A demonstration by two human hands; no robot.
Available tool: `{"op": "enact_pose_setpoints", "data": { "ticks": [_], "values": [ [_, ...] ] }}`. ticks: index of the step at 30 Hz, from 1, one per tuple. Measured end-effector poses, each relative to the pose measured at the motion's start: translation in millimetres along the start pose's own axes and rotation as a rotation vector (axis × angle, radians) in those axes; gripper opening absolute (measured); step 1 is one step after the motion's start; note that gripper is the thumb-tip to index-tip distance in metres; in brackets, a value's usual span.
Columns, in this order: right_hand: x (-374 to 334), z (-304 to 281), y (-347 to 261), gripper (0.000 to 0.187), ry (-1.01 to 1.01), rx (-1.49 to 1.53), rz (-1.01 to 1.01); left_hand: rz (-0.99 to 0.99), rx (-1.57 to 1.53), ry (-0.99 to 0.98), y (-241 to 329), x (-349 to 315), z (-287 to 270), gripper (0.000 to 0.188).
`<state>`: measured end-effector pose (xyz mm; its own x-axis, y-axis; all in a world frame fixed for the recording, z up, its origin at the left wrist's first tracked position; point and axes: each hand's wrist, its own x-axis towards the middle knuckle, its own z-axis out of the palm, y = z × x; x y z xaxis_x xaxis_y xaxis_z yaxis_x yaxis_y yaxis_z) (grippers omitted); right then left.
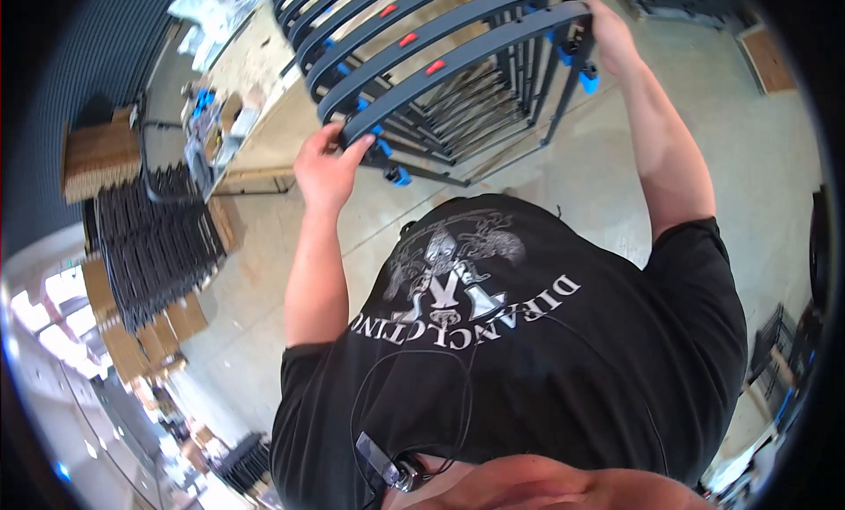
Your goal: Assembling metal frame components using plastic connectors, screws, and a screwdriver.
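A row of dark grey metal frames (440,61) with curved top bars, red tags and blue clips stands in front of me. My left hand (324,165) grips the left corner of the nearest frame. My right hand (607,36) holds the right corner of that same frame, near a blue clip (588,79). Both arms reach up and forward from my black printed T-shirt (528,352).
A long wooden workbench (264,114) with small parts and blue items runs at the left. Stacks of dark frames (154,246) on cardboard lie on the concrete floor (757,158) at the far left. More dark racks (783,343) sit at the right edge.
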<state>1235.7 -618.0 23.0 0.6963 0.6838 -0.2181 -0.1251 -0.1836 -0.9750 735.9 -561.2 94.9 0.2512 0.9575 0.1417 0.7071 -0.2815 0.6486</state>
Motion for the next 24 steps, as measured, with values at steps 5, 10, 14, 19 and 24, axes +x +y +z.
{"op": "enact_pose_setpoints", "data": {
  "ticks": [5,10,14,19,24],
  "values": [
    [0,9,-6,0.038,-0.053,0.184,0.038,-0.081,-0.021,-0.035,-4,15,-3,0.049],
    [-9,12,-6,0.036,-0.071,0.175,0.04,0.094,-0.007,0.036,-11,7,-2,0.045],
    [-10,18,-10,0.035,-0.044,0.255,0.042,0.075,-0.042,0.045,-15,11,-2,0.045],
    [4,8,2,0.037,-0.078,0.2,-0.008,-0.087,-0.17,-0.043,-19,18,-6,0.046],
    [20,-37,76,0.053,0.018,0.236,-0.309,0.022,-0.165,0.071,-54,1,-13,0.048]
  ]
}}
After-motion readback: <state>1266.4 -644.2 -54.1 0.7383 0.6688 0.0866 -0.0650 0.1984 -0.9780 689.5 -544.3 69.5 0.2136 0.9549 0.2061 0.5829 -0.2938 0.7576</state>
